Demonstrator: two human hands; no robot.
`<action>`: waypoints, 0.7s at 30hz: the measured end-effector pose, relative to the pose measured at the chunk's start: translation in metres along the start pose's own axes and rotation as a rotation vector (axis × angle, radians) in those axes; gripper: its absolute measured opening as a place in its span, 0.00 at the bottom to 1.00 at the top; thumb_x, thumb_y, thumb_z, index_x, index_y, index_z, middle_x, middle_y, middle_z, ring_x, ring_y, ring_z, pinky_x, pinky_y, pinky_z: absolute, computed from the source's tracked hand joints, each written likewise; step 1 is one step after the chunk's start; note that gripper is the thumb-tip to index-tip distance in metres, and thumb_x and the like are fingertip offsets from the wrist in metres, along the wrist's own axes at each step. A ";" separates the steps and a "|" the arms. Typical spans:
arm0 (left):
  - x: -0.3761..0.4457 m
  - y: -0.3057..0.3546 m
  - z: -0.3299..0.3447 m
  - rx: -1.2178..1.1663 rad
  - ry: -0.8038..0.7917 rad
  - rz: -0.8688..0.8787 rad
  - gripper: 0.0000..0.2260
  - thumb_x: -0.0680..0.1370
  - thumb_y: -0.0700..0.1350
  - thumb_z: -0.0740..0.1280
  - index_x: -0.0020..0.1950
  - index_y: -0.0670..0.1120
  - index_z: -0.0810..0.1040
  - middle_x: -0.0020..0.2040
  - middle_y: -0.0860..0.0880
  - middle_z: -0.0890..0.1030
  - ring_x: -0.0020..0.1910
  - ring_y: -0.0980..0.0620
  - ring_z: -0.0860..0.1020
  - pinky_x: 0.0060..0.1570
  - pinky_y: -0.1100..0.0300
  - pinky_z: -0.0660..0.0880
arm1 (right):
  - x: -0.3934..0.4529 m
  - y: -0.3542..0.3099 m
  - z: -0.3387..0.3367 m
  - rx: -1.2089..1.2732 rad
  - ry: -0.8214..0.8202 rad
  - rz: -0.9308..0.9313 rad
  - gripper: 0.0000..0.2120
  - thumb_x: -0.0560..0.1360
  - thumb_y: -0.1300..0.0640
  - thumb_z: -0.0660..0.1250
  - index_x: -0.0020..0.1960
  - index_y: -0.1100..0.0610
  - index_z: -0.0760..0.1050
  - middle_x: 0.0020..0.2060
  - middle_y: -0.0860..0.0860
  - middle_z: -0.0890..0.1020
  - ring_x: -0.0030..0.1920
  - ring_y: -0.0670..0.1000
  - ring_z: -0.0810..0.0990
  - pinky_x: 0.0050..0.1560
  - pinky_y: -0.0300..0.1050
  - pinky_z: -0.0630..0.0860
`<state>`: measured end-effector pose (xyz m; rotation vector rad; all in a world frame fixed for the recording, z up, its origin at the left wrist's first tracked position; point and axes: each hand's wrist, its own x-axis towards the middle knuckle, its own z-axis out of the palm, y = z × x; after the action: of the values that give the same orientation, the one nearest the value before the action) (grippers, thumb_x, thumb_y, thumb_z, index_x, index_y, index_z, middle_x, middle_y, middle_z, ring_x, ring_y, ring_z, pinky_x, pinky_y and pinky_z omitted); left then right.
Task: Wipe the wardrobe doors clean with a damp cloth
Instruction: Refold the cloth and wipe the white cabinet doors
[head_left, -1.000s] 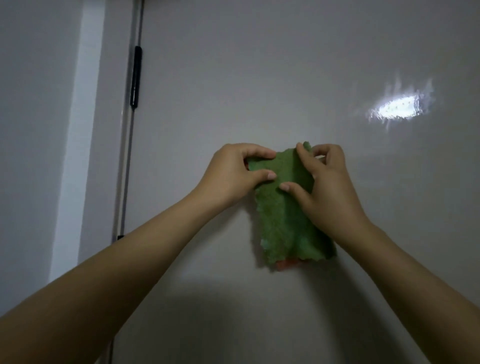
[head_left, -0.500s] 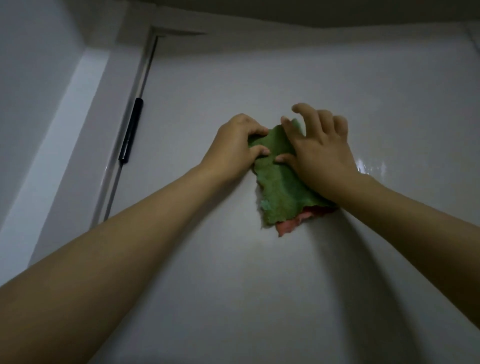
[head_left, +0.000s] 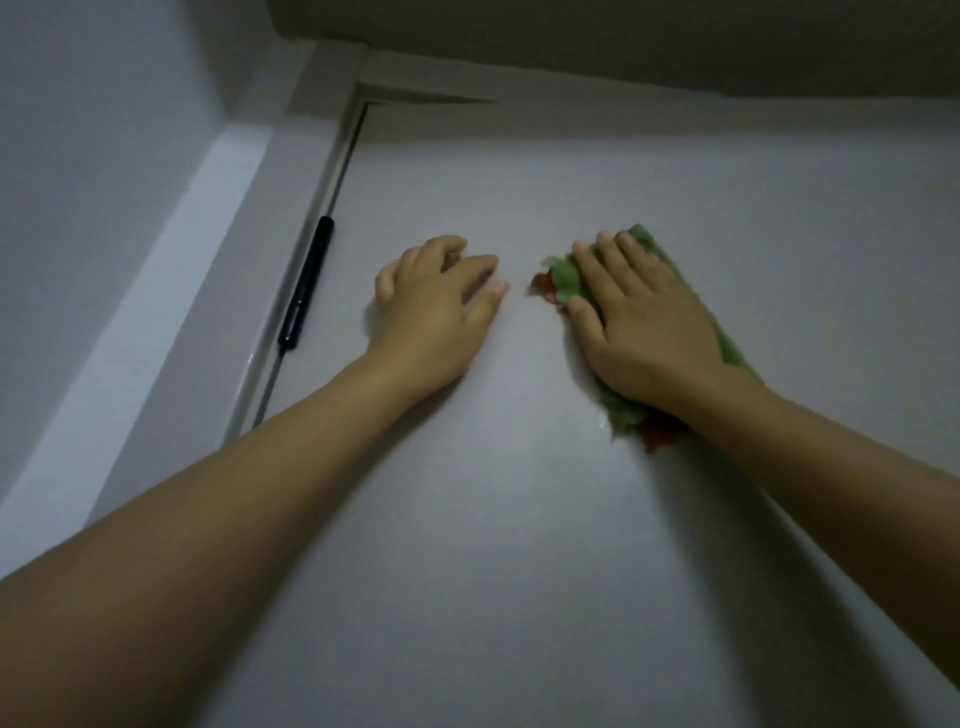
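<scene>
- While right hand (head_left: 647, 332) presses flat on the green cloth (head_left: 727, 343), fingers spread, cloth sits pinned under palm against wardrobe door (head_left: 519, 519)
- left hand (head_left: 436, 312) bare on door, loosely curled, grasping nothing, beside cloth
- risk: cloth only pressed, not gripped, could slip from under palm and drop

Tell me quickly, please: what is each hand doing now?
Left hand: open, holding nothing, fingers loosely bent against the door.
Right hand: open, fingers flat, pressing the green cloth on the door.
</scene>
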<state>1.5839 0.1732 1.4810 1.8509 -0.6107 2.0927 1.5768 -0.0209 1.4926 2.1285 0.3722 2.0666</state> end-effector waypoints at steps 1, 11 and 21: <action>-0.003 -0.013 -0.005 0.067 0.025 -0.004 0.19 0.80 0.56 0.55 0.68 0.52 0.73 0.72 0.48 0.66 0.71 0.50 0.61 0.68 0.58 0.46 | 0.017 0.002 0.004 -0.010 -0.007 0.036 0.29 0.80 0.43 0.41 0.78 0.53 0.46 0.78 0.52 0.49 0.77 0.51 0.45 0.76 0.47 0.40; -0.036 -0.083 -0.028 0.413 -0.085 -0.070 0.28 0.78 0.58 0.42 0.77 0.53 0.57 0.78 0.47 0.55 0.77 0.50 0.49 0.73 0.45 0.41 | 0.009 -0.041 0.022 0.068 0.038 -0.335 0.35 0.75 0.37 0.40 0.77 0.52 0.52 0.76 0.51 0.58 0.77 0.51 0.52 0.75 0.46 0.44; -0.035 -0.090 -0.023 0.457 -0.109 -0.033 0.29 0.77 0.59 0.39 0.78 0.53 0.50 0.79 0.48 0.51 0.77 0.51 0.45 0.74 0.47 0.38 | 0.030 -0.076 0.049 0.074 0.045 -0.139 0.35 0.76 0.41 0.35 0.78 0.57 0.46 0.77 0.55 0.48 0.77 0.52 0.44 0.75 0.47 0.38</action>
<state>1.6120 0.2652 1.4563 2.2028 -0.1218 2.2587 1.6204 0.0632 1.4988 2.0352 0.5935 2.0558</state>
